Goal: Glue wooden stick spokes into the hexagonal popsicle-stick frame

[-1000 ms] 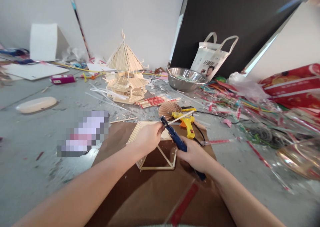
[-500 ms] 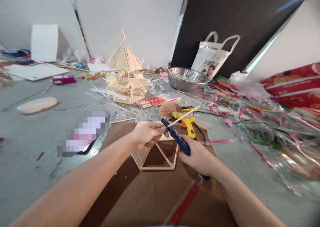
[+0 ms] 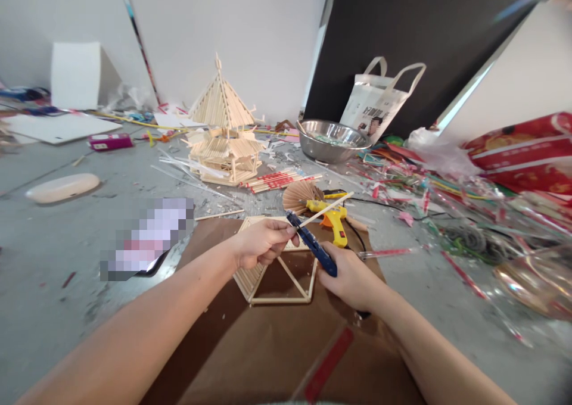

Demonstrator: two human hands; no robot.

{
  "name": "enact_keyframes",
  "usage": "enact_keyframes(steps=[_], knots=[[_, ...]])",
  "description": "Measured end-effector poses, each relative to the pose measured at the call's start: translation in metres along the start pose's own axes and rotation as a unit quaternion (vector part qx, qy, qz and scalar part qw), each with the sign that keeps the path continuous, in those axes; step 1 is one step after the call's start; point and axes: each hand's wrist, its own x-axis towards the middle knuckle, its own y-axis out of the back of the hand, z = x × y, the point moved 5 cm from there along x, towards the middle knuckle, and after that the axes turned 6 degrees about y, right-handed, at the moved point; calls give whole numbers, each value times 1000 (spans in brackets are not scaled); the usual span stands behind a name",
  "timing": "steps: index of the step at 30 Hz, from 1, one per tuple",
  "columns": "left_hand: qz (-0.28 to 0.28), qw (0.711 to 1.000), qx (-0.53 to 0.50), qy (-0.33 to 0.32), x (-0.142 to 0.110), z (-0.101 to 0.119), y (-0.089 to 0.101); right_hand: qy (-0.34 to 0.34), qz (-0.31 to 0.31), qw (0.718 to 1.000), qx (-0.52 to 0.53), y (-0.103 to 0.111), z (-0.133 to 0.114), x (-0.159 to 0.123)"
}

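My left hand [image 3: 263,241] pinches one end of a thin wooden stick [image 3: 328,207], which slants up to the right. In my right hand [image 3: 351,274] is a dark blue hand cutter [image 3: 313,244], its head lying across the stick beside my left fingertips. Whether its blades touch the stick I cannot tell. Beneath both hands lies a hexagonal stick frame [image 3: 281,301], partly filled with rows of sticks on its left and far sides. My hands hide part of it. Brown paper [image 3: 250,345] lies under the frame.
A yellow glue gun [image 3: 333,217] lies just beyond my right hand. Farther back stand a stick pavilion model [image 3: 226,125], bundled sticks [image 3: 277,181] and a metal bowl [image 3: 333,149]. A phone [image 3: 152,235] is at left; plastic wrappers [image 3: 469,208] litter the right.
The whole view has shifted very slightly. Both hands keep the same hold on the stick and the cutter, and the stick's far end sits a touch lower.
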Motion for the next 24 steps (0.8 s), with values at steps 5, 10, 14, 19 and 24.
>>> enact_keyframes(steps=[5,10,14,19,24], knots=[[47,998,35,-5,1,0,2,-7,-6,1000,21,-4,1,1],[75,994,80,-24,2,1,3,-13,-5,999,34,-6,0,1],[114,981,146,-48,3,2,6,-26,13,999,40,-8,2,5],[159,956,234,-78,6,2,11,-64,19,997,46,-12,10,11],[154,962,224,-39,5,3,14,-87,-1,988,130,-9,17,8]])
